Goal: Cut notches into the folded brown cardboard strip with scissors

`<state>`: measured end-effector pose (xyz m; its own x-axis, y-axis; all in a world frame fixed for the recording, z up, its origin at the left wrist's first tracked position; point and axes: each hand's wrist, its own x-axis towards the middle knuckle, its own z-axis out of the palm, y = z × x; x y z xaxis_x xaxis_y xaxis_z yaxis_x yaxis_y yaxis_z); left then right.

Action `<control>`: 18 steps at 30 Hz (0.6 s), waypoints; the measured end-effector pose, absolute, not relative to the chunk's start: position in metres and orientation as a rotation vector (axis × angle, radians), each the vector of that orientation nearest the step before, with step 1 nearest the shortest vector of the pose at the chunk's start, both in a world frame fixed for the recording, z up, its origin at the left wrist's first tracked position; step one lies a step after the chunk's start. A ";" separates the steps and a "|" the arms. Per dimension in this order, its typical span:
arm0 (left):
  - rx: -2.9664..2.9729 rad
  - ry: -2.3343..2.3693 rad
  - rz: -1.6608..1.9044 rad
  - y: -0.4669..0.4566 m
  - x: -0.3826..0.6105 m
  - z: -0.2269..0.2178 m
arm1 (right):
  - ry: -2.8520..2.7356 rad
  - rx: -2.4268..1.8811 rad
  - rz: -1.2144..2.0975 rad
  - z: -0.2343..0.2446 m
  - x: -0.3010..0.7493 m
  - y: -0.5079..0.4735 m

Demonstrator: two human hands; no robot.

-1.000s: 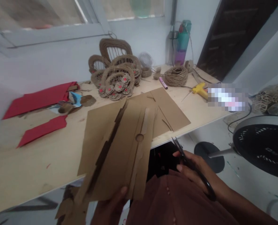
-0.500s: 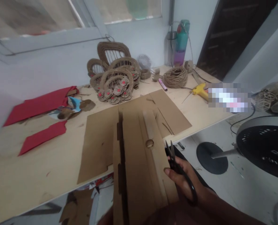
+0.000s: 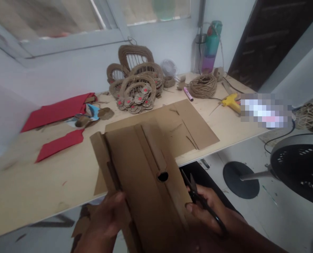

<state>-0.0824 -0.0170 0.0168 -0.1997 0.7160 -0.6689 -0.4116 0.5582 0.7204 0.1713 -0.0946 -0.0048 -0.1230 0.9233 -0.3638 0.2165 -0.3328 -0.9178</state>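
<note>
A long folded piece of cardboard [image 3: 138, 168] with a round hole tilts in front of me, its far end over the table edge. My left hand [image 3: 106, 214] is closed on its left folded edge, slightly blurred. In my right hand [image 3: 208, 207] is a pair of black-handled scissors [image 3: 196, 191], blades a little apart and pointing away from me. The thumb of that hand lies against the cardboard's right edge. Beneath, a flat cardboard sheet [image 3: 204, 130] rests on the table, with thin scraps on it.
Twine-wrapped frames with paper flowers [image 3: 138, 80] stand at the back. Nearby are a twine coil [image 3: 203, 85], a pink marker [image 3: 188, 94], a yellow glue gun [image 3: 230, 102] and a bottle [image 3: 211, 45]. Red sheets [image 3: 58, 112] lie left; a black fan [image 3: 301, 168] stands right.
The cardboard has swung so its far end points further left. My left hand has come into view on its left edge. My right hand still holds the scissors.
</note>
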 end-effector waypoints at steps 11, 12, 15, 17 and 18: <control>0.272 1.577 1.182 -0.015 -0.035 0.036 | -1.407 -1.602 1.279 0.002 0.183 -0.093; 0.285 1.579 1.186 -0.016 -0.034 0.036 | -1.404 -1.593 1.350 0.009 0.183 -0.096; 0.370 1.576 1.198 -0.019 -0.030 0.035 | -1.341 -1.592 1.593 0.026 0.181 -0.100; 0.420 1.570 1.220 -0.021 -0.028 0.036 | -1.253 -1.591 1.677 0.029 0.177 -0.101; 0.427 1.568 1.228 -0.022 -0.027 0.036 | -1.189 -1.571 1.689 0.027 0.174 -0.100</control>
<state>-0.0269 -0.0222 0.0357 -0.3856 0.7726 -0.5044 -0.3046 0.4094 0.8600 0.1741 -0.0999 0.0273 -0.1750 0.8524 -0.4927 0.1761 -0.4652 -0.8675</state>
